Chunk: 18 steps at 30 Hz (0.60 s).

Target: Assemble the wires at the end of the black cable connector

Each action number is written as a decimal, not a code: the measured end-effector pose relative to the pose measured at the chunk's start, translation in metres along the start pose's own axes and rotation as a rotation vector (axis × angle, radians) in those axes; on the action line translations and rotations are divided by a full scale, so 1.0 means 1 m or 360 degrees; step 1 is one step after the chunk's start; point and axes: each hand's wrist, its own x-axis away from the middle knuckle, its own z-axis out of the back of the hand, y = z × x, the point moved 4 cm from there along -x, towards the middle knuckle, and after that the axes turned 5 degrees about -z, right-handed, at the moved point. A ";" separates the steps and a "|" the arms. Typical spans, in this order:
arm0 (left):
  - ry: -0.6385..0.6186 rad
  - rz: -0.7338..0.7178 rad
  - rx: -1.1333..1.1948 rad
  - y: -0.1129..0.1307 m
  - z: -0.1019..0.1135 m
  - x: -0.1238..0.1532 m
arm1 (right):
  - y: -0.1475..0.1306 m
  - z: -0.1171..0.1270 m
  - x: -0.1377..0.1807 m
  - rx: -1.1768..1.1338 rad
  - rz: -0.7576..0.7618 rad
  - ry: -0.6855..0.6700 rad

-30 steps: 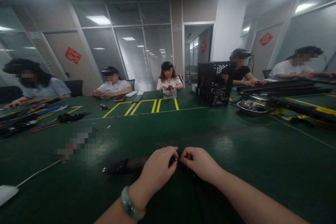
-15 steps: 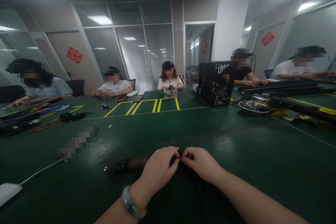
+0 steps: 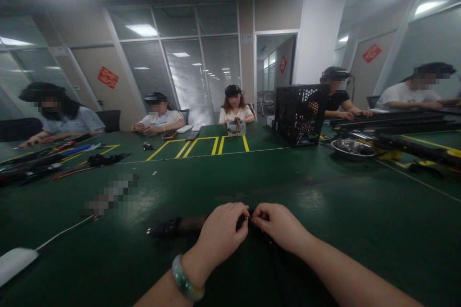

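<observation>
Pinching almost closed right of the dark cylinder [image 3: 183,226], the left hand [image 3: 224,229] had a tiny shiny piece [image 3: 247,218]; farther right, the right hand [image 3: 279,226] pinched too, its catch unclear!

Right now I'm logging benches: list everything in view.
Cylinder: 1, dark, front
Tiny part: 1, colour unclear, front centre
Computer case: 1, black, centre-right
Bowl: 1, silver, right
Wired box: 1, grey, centre
Cables: several, mostly black, left
Block: 1, white, front left
Bars: several, black, right
Table: 1, green, centre
Co-workers: 5, mostly pale-clothed, background
Signs: 3, red, background
Bracelet: 1, green, left wrist
Left hand, right hand: 2, bare, front
</observation>
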 end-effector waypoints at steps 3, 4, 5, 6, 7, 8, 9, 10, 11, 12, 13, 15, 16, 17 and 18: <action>-0.0004 -0.0014 -0.0013 0.001 0.000 -0.001 | 0.000 0.000 0.000 0.0025 0.0007 0.0009; -0.0005 -0.0014 -0.0012 0.001 0.000 -0.001 | 0.000 0.000 0.000 0.0028 0.0006 0.0007; -0.0007 -0.0012 -0.0010 0.001 0.000 -0.001 | 0.000 0.000 0.000 0.0030 0.0008 0.0007; -0.0011 -0.0011 -0.0007 0.000 0.000 -0.001 | -0.001 0.001 0.000 0.0032 0.0011 0.0011; -0.0012 -0.0009 -0.0005 0.000 0.000 -0.001 | -0.001 0.001 0.001 0.0035 0.0013 0.0018; -0.0010 -0.0008 -0.0003 0.000 0.000 -0.001 | -0.002 0.001 0.001 0.0039 0.0014 0.0020; -0.0006 -0.0008 -0.0002 0.000 0.000 -0.001 | -0.003 0.002 0.001 0.0047 0.0021 0.0019; -0.0005 -0.0009 -0.0001 0.000 0.000 -0.001 | -0.004 0.002 0.001 0.0055 0.0029 0.0021; -0.0005 -0.0010 -0.0001 0.000 0.000 -0.001 | -0.004 0.002 0.001 0.0067 0.0031 0.0026; -0.0005 -0.0010 -0.0001 0.001 0.000 -0.001 | -0.005 0.002 0.001 0.0078 0.0033 0.0031; -0.0003 -0.0009 -0.0001 0.001 0.000 -0.001 | -0.005 0.002 0.001 0.0088 0.0036 0.0039; -0.0002 -0.0016 -0.0001 0.002 0.000 -0.001 | -0.004 0.001 0.001 0.0100 0.0038 0.0051; -0.0002 -0.0021 -0.0003 0.002 0.000 -0.001 | -0.004 0.001 0.001 0.0104 0.0037 0.0049; -0.0003 -0.0026 -0.0006 0.002 0.000 -0.001 | -0.004 0.001 0.001 0.0107 0.0036 0.0045; -0.0005 -0.0031 -0.0008 0.002 -0.001 -0.001 | -0.004 0.001 0.001 0.0110 0.0032 0.0042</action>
